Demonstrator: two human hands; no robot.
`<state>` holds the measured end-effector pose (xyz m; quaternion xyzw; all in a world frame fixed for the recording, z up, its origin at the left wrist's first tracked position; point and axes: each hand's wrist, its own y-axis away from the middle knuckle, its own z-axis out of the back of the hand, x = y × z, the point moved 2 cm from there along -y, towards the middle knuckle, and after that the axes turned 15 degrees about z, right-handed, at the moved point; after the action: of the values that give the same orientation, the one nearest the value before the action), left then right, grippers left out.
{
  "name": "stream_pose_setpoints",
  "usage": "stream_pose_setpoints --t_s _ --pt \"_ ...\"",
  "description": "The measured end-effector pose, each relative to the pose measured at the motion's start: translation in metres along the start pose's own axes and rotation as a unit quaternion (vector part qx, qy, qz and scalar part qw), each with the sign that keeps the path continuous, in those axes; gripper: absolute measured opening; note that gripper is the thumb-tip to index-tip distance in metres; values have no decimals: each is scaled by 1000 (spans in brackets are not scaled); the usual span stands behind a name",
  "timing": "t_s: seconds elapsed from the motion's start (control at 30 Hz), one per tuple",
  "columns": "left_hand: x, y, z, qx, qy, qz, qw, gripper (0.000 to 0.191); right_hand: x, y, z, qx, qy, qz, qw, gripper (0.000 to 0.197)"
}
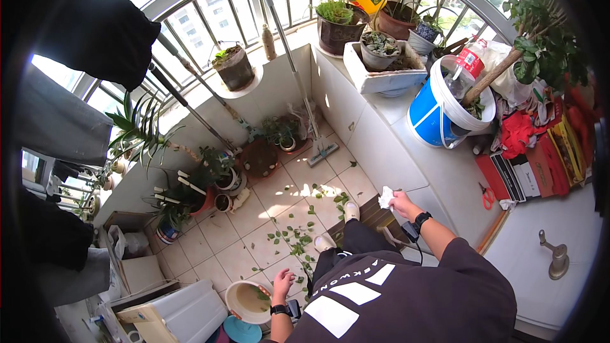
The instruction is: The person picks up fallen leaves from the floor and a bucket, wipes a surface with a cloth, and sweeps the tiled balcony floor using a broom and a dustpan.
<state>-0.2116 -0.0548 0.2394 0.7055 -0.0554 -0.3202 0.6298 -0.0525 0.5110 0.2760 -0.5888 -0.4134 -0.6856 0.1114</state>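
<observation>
My right hand pinches a crumpled white tissue or cloth beside the tiled ledge. Lower down, my left hand hangs with its fingers loosely bent and apart, holding nothing. It is just right of a pale basin of murky water, with a bit of green leaf inside. Fallen green leaves lie scattered over the floor tiles around my shoes.
A blue-and-white bucket on the ledge holds a leaning plant and a plastic bottle. Red-handled scissors lie near boxes. A squeegee mop leans by the railing. Potted plants line the wall; dark clothes hang at left.
</observation>
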Motion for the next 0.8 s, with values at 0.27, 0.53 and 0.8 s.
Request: stream_pose_setpoints --t_s 0.27,0.53,0.8 --pt "-96 -2 -46 7 -198 -142 970 40 97 -15 -79 142 -66 9 988 32" --pt "-351 22 -229 168 -214 -302 914 60 176 -75 -193 339 -206 -19 918 28" --pt "-475 -20 -337 8 -245 -466 850 25 193 -183 -140 127 -93 16 987 33"
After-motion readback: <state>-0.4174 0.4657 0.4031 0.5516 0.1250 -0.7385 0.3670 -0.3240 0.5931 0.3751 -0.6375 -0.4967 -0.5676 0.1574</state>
